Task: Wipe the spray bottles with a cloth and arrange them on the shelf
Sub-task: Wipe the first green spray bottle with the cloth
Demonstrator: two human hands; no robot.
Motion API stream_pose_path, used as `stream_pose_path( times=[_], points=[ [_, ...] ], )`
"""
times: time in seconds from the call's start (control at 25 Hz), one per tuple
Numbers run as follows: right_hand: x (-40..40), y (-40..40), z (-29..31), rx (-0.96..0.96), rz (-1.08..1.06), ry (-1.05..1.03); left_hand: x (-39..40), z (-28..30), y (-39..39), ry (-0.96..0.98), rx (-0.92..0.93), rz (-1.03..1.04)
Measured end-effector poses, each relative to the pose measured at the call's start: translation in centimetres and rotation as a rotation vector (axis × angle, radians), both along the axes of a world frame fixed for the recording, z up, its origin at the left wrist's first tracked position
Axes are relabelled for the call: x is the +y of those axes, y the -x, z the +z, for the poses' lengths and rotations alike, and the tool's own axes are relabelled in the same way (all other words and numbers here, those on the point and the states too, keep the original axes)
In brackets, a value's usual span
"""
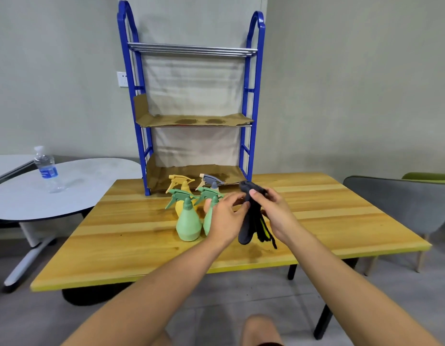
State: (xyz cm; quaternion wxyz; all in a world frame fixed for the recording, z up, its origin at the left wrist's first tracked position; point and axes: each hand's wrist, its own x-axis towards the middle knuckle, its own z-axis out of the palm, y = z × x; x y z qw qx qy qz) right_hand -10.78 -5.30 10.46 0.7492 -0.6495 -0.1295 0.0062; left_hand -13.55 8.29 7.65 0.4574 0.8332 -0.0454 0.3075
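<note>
Four small plastic spray bottles stand clustered on the glossy yellow-edged wooden desk (131, 236), just in front of the blue metal shelf (251, 96): a pale green pear-shaped bottle (188, 224) nearest the camera, a second green bottle (208, 221) partly hidden behind the left hand (225, 218), a yellow bottle (180, 186) and a bottle with a grey-blue trigger head (211, 182) behind them. Both hands are raised above the desk holding a dark grey soft cloth (251, 221) with a thin yellow-green stripe; the right hand (276, 211) pinches its bunched top between thumb and fingers, while the left hand's fingers close on its side. The shelf's two lower tiers carry stained brown cardboard sheets (191, 120); the top tier is bare steel rods. A clear water bottle with a blue label (45, 168), unreadable, stands on a white round table (91, 181) at left.
</note>
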Motion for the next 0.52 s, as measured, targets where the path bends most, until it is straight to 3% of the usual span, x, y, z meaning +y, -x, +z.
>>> stream_pose_path(
  times=[0.08, 0.24, 0.44, 0.52],
  points=[
    [0.5, 0.1, -1.3, -0.074, 0.051, -0.006, 1.5, -0.5, 0.1, 0.04, 0.082, -0.091],
    [2.0, -0.2, -3.0, -0.182, -0.01, 0.087, 4.3, 1.5, 0.7, 0.334, 0.336, -0.325],
    [4.5, -0.3, -3.9, -0.227, -0.087, 0.134, 7.5, 3.3, 0.4, 0.39, 0.506, -0.496],
    [4.4, -0.9, -4.4, -0.251, -0.141, 0.231, 8.8, 4.4, -0.2, 0.272, 0.448, -0.422]
  ],
)
